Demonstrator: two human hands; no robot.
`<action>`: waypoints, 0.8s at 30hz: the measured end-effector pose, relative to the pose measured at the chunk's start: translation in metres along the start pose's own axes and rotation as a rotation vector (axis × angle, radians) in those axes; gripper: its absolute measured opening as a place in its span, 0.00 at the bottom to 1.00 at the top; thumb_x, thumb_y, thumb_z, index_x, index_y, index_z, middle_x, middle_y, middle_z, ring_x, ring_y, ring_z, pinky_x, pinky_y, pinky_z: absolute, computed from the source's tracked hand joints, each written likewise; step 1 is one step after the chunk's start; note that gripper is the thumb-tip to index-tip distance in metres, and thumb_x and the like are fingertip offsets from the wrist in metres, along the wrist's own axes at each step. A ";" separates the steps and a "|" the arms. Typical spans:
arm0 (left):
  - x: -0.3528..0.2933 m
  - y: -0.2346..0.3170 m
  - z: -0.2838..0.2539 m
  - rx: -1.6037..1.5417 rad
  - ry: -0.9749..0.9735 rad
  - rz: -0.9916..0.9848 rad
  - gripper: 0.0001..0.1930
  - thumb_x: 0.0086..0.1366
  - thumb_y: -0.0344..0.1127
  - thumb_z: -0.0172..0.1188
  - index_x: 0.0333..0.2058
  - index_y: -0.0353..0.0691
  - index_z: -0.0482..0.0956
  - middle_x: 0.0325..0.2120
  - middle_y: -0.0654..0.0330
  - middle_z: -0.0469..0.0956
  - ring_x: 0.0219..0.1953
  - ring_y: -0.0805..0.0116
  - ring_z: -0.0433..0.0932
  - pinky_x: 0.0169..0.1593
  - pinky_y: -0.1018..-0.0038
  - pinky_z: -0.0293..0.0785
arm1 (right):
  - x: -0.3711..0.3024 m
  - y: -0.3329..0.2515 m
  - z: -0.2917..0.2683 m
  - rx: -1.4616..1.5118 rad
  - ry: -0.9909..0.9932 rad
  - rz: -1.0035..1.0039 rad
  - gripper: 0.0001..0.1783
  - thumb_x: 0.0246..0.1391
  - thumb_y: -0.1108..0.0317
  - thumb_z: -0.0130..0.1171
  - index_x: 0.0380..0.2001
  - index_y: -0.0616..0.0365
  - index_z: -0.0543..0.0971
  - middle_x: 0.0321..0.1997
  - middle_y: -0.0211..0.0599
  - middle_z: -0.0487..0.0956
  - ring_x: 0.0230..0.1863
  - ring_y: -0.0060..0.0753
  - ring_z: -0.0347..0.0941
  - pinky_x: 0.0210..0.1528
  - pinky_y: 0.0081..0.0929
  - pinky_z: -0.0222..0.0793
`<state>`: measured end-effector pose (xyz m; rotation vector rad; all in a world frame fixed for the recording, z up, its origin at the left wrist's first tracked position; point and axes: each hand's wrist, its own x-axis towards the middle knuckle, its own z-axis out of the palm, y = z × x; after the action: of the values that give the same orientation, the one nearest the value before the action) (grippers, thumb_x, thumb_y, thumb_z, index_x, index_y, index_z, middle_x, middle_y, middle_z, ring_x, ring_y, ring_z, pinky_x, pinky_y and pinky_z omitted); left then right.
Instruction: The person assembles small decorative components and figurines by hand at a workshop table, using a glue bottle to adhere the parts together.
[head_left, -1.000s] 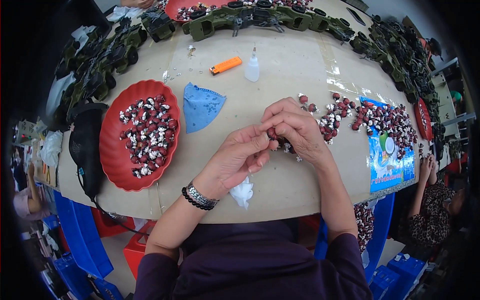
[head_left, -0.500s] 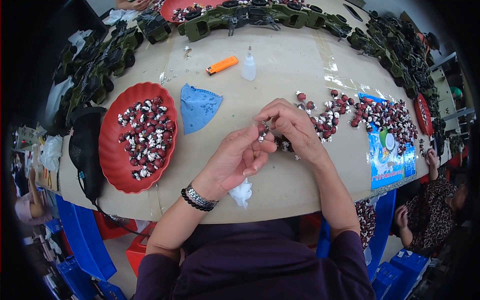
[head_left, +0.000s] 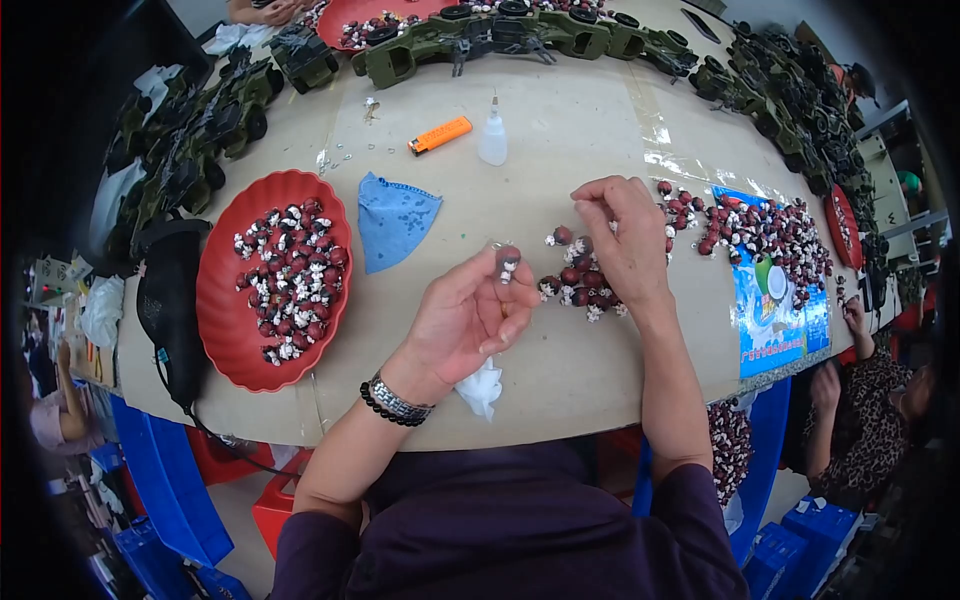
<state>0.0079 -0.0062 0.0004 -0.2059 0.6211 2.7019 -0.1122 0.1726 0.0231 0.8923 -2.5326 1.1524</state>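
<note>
Between the thumb and fingers of my left hand (head_left: 450,325) is a small figurine (head_left: 508,262) with a round dark-red head and a white body, held upright. A tiny metal piece shows above its head. My right hand (head_left: 637,250) hovers just right of it, fingers bent, thumb and index tips slightly apart, with nothing visible between them. Beneath and beside that hand lies a loose group of similar figurines (head_left: 588,280), partly hidden by it. A crumpled white tissue (head_left: 482,388) lies below my left hand.
On the left stands a red scalloped tray (head_left: 222,335) of figurines, beside a blue cloth (head_left: 395,220). Farther off are an orange lighter (head_left: 440,135) and a needle-tipped bottle (head_left: 493,140). Green toy vehicles (head_left: 480,42) line the far edge. More figurines cover a blue printed sheet (head_left: 770,340) at right.
My right hand has come away from the figurine and moved up and right. My left hand still holds the figurine, now slightly farther left and turned more into view.
</note>
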 end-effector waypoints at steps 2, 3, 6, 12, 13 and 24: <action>0.000 0.002 0.004 0.042 0.065 0.041 0.17 0.71 0.44 0.44 0.38 0.36 0.75 0.28 0.54 0.82 0.19 0.69 0.71 0.16 0.79 0.60 | -0.001 0.003 0.003 -0.107 -0.022 -0.021 0.07 0.48 0.74 0.61 0.33 0.59 0.81 0.30 0.35 0.75 0.36 0.34 0.71 0.38 0.30 0.68; -0.001 0.003 0.006 0.085 0.131 0.084 0.16 0.69 0.44 0.45 0.38 0.36 0.74 0.27 0.56 0.80 0.19 0.69 0.71 0.16 0.78 0.60 | -0.003 0.001 0.006 -0.175 -0.089 -0.093 0.08 0.46 0.74 0.62 0.33 0.58 0.81 0.30 0.34 0.76 0.36 0.36 0.70 0.40 0.32 0.67; 0.001 0.001 0.019 0.183 0.238 0.204 0.15 0.66 0.43 0.46 0.37 0.36 0.74 0.25 0.61 0.76 0.20 0.70 0.71 0.16 0.79 0.60 | -0.008 -0.004 0.010 -0.308 -0.204 -0.155 0.11 0.42 0.74 0.65 0.33 0.57 0.80 0.31 0.34 0.76 0.38 0.39 0.69 0.43 0.35 0.65; -0.002 0.004 0.001 0.359 0.266 0.121 0.17 0.69 0.46 0.50 0.39 0.34 0.75 0.28 0.62 0.73 0.22 0.74 0.70 0.16 0.84 0.57 | -0.002 -0.011 0.004 -0.065 -0.273 -0.180 0.16 0.39 0.73 0.69 0.35 0.56 0.79 0.33 0.31 0.76 0.40 0.37 0.70 0.48 0.33 0.64; -0.001 0.003 0.003 0.359 0.267 0.122 0.17 0.69 0.46 0.50 0.39 0.34 0.75 0.28 0.62 0.73 0.22 0.74 0.70 0.16 0.84 0.57 | -0.001 -0.014 0.002 0.145 -0.304 -0.199 0.16 0.39 0.72 0.69 0.36 0.57 0.78 0.33 0.30 0.76 0.41 0.35 0.71 0.48 0.32 0.64; 0.001 -0.001 0.003 0.327 0.157 0.067 0.11 0.67 0.39 0.60 0.38 0.37 0.78 0.27 0.68 0.75 0.19 0.85 0.66 0.17 0.87 0.51 | -0.010 -0.010 0.013 0.729 -0.396 -0.114 0.22 0.38 0.76 0.73 0.39 0.59 0.75 0.40 0.33 0.74 0.44 0.28 0.70 0.48 0.27 0.66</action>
<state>0.0072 -0.0036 0.0024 -0.3164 1.1216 2.6133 -0.0980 0.1623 0.0164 1.5311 -2.2747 2.0858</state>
